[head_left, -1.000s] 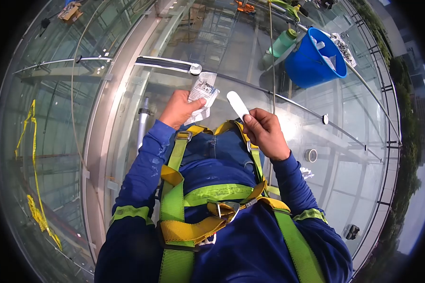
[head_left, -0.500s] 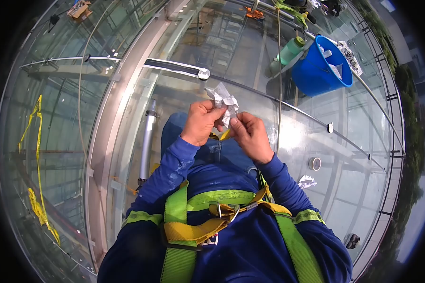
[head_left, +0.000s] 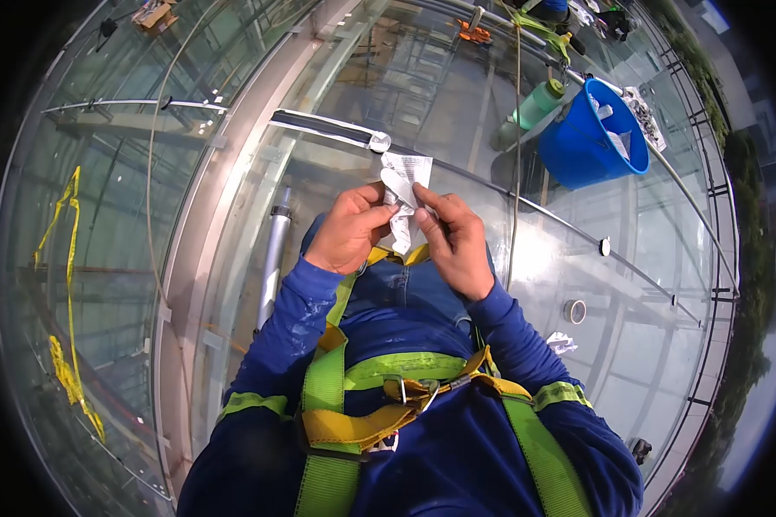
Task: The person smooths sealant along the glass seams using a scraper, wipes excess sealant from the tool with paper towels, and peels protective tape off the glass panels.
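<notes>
A crumpled piece of printed white paper [head_left: 418,165] is held up between my two hands, over my lap. My left hand [head_left: 351,226] pinches its left side between thumb and fingers, along with a smooth white strip with a rounded end [head_left: 397,184] lying across the paper. From the other side my right hand [head_left: 453,237] grips the paper's edge, index finger and thumb against it. The lower end of the paper hangs down in a twisted tail between the hands.
A blue bucket [head_left: 578,159] with paper scraps stands at the right, beside a green bottle [head_left: 539,103]. A roll of tape [head_left: 575,311] and crumpled paper [head_left: 561,343] lie on the glass. A metal pole [head_left: 273,250] is at my left; a rope [head_left: 516,172] crosses ahead.
The paper has been opened out somewhat and turned, now showing the smooth white strip across it. My right fingers have moved up along its edge, and my left hand has shifted slightly down and left.
</notes>
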A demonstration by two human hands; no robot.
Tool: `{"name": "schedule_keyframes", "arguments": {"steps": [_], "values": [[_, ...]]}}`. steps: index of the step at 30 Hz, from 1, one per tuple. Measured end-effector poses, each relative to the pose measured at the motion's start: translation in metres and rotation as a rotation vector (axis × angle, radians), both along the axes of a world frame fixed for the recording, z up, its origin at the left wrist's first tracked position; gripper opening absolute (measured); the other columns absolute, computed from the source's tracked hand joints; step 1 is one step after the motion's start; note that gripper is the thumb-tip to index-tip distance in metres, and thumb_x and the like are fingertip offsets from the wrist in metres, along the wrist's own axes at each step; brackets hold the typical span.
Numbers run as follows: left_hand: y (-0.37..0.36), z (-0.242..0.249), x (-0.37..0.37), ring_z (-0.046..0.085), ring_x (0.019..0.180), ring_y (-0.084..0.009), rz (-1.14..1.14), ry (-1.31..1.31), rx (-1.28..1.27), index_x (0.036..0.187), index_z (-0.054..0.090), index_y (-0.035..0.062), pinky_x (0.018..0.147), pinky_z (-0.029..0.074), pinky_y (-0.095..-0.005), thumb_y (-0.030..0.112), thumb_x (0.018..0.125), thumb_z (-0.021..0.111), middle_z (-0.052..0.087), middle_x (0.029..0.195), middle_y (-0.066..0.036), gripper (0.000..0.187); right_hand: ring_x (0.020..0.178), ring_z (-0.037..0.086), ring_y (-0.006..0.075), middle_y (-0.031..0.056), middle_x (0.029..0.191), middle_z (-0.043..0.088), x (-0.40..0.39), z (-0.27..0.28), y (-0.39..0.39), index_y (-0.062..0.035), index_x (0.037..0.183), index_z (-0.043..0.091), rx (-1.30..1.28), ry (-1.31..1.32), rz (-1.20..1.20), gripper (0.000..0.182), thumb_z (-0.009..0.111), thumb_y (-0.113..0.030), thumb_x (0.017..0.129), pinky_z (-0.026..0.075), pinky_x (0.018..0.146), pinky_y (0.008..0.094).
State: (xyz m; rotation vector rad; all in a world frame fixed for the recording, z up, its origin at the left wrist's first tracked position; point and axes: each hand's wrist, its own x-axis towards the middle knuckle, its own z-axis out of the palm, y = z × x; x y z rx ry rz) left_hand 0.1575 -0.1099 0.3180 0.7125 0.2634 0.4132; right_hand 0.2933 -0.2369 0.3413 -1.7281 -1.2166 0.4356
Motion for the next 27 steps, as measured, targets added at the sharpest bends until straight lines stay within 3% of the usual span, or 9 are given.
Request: {"name": "schedule_keyframes", "arguments": {"steps": [4,5,11,14,17,21,23,25,27], "values": [[-0.007,0.016,-0.002,0.064,0.092,-0.0119,0.040,-0.064,0.021,0.120,0.060,-0.0038,0.085,0.051,-0.0264,-0.001,0.090,0.061,0.067,0.105,-0.008,0.030,0.072,0.056,0.0153,0.0105,0.088,0.062,-0.004,-0.008,0.011,0.0001,0.122,0.063,0.113,0.046,-0.022,0.034,0.064,-0.004,0.088,0.046,0.066,0.0275],[-0.010,0.010,0.003,0.063,0.082,-0.0096,0.137,-0.021,0.142,0.111,0.064,-0.0048,0.074,0.051,-0.0234,0.004,0.088,0.068,0.069,0.096,-0.007,0.024,0.073,0.057,0.0145,0.0101,0.089,0.063,-0.004,-0.008,0.012,0.0011,0.121,0.062,0.120,0.040,-0.014,0.034,0.065,-0.003,0.088,0.046,0.067,0.0273],[-0.008,-0.006,0.014,0.054,0.056,-0.0054,0.389,0.281,0.519,0.086,0.071,-0.0033,0.045,0.039,-0.0207,0.014,0.083,0.077,0.064,0.068,-0.002,0.018,0.093,0.060,0.0108,0.0105,0.100,0.068,-0.008,-0.010,0.016,0.0068,0.116,0.061,0.083,0.570,0.067,0.028,0.063,0.000,0.089,0.049,0.082,0.0271],[-0.003,-0.003,0.018,0.055,0.057,-0.0053,0.398,0.302,0.448,0.090,0.071,-0.0021,0.047,0.042,-0.0199,0.012,0.088,0.071,0.068,0.075,-0.004,0.015,0.095,0.059,0.0115,0.0122,0.100,0.068,-0.007,-0.007,0.014,0.0077,0.113,0.061,0.006,0.505,0.096,0.024,0.063,0.000,0.090,0.049,0.082,0.0274],[0.016,0.004,0.015,0.052,0.053,-0.0050,0.430,0.291,0.350,0.083,0.069,-0.0029,0.043,0.039,-0.0206,0.014,0.086,0.073,0.062,0.066,-0.003,0.018,0.090,0.065,0.0185,0.0162,0.098,0.069,-0.009,-0.019,0.011,0.0060,0.111,0.062,0.028,0.323,0.038,0.024,0.064,-0.001,0.088,0.050,0.078,0.0302],[0.055,0.006,-0.008,0.053,0.056,-0.0047,-0.083,0.440,0.573,0.086,0.070,-0.0041,0.047,0.041,-0.0215,0.015,0.085,0.073,0.063,0.067,-0.002,0.020,0.083,0.065,0.0335,0.0191,0.092,0.064,0.003,-0.007,0.010,0.0009,0.112,0.063,-0.078,-0.043,0.170,0.028,0.066,-0.003,0.085,0.049,0.073,0.0373],[0.059,0.015,-0.010,0.052,0.059,-0.0040,-0.194,0.409,0.651,0.086,0.070,-0.0044,0.051,0.042,-0.0221,0.016,0.086,0.072,0.064,0.068,-0.002,0.021,0.081,0.062,0.0386,0.0194,0.089,0.062,0.009,0.010,0.011,-0.0013,0.112,0.064,-0.168,-0.147,0.273,0.029,0.067,-0.005,0.083,0.049,0.071,0.0408],[0.062,0.006,-0.008,0.051,0.064,-0.0026,-0.261,0.375,0.694,0.088,0.069,-0.0052,0.056,0.042,-0.0236,0.017,0.088,0.070,0.064,0.069,-0.001,0.022,0.080,0.062,0.0381,0.0181,0.087,0.061,0.020,0.013,0.015,-0.0019,0.113,0.065,-0.171,-0.197,0.340,0.029,0.066,-0.006,0.084,0.048,0.070,0.0414],[0.063,0.009,-0.007,0.051,0.062,-0.0029,-0.226,0.399,0.654,0.090,0.069,-0.0045,0.054,0.042,-0.0234,0.017,0.089,0.068,0.064,0.071,-0.001,0.021,0.080,0.062,0.0367,0.0175,0.088,0.062,0.024,0.014,0.021,-0.0018,0.114,0.064,-0.152,-0.211,0.346,0.029,0.066,-0.007,0.085,0.048,0.070,0.0408]]}}
